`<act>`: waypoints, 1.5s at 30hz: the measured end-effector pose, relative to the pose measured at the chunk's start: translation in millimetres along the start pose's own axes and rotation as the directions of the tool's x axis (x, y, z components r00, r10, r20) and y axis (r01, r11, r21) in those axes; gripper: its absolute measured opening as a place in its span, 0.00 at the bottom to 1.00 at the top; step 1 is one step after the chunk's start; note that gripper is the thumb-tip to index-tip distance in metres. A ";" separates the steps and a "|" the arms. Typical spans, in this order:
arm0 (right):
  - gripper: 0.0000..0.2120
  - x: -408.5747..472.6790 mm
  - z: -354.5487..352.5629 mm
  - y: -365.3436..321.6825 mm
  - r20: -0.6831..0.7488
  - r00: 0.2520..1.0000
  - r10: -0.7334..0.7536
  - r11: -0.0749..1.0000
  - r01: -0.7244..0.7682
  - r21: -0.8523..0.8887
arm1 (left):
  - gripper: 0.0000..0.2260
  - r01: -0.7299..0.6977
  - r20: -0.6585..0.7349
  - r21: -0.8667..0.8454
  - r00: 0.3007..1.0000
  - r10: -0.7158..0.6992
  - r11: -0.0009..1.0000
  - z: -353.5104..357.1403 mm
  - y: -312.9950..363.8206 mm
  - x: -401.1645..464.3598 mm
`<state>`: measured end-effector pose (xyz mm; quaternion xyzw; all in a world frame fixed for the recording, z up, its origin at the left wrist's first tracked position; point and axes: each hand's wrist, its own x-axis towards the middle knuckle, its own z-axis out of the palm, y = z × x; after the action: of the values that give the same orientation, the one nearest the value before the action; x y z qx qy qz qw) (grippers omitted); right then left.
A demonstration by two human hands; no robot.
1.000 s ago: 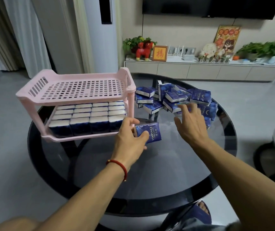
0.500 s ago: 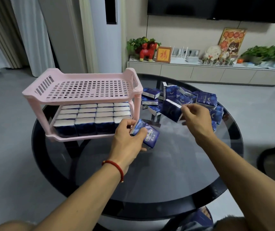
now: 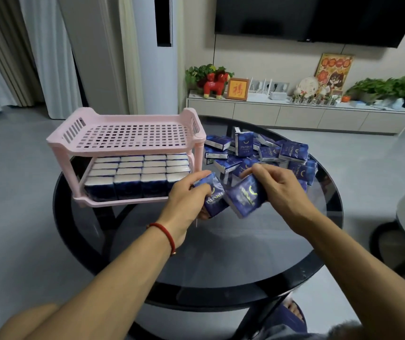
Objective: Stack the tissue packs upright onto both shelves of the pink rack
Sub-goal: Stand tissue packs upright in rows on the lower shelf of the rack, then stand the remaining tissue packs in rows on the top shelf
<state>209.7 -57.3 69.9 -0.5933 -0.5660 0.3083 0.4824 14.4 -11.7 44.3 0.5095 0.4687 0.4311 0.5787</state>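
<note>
With each hand [image 3: 187, 197] [image 3: 277, 186] gripping one tissue pack [image 3: 215, 198] [image 3: 245, 196] just off the rack's [image 3: 123, 141] front right corner, square them upright together, then seat them on the bare top shelf [image 3: 132, 135].

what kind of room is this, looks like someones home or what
Most likely a home living room: a wall-mounted TV hangs above a low media cabinet carrying potted plants and a framed picture, and the work is on a round glass table.
</note>
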 end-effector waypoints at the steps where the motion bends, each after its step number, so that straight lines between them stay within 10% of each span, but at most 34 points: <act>1: 0.15 -2.8 1.1 -2.0 0.048 0.998 -0.050 0.992 0.055 -0.110 | 0.18 0.007 0.042 0.039 0.999 -0.009 0.999 -2.2 1.8 -1.9; 13: 0.17 -4.8 58.8 0.5 0.026 0.904 -0.426 0.769 0.377 -0.517 | 0.38 -0.313 0.408 0.330 0.898 0.165 0.890 -16.8 -4.0 -16.6; 24: 0.25 -1.0 45.1 15.6 0.408 0.898 -0.166 0.828 0.352 -0.437 | 0.44 -0.257 0.251 0.567 0.959 0.133 0.782 -27.2 -30.5 -8.1; 39: 0.15 -5.5 41.7 -15.2 0.138 0.957 -0.256 0.966 0.259 -0.005 | 0.28 -0.453 0.241 0.598 0.888 0.391 0.661 -63.1 54.8 -33.7; 45: 0.16 22.1 65.5 -0.4 0.028 0.983 -0.183 0.956 0.185 -0.227 | 0.26 -0.474 0.112 0.475 0.868 0.483 0.741 -88.0 112.6 -26.7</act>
<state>153.5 -21.3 51.7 -0.5886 -0.6520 0.1970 0.4355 -79.4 -9.1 155.2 0.7374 0.4207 0.4373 0.2966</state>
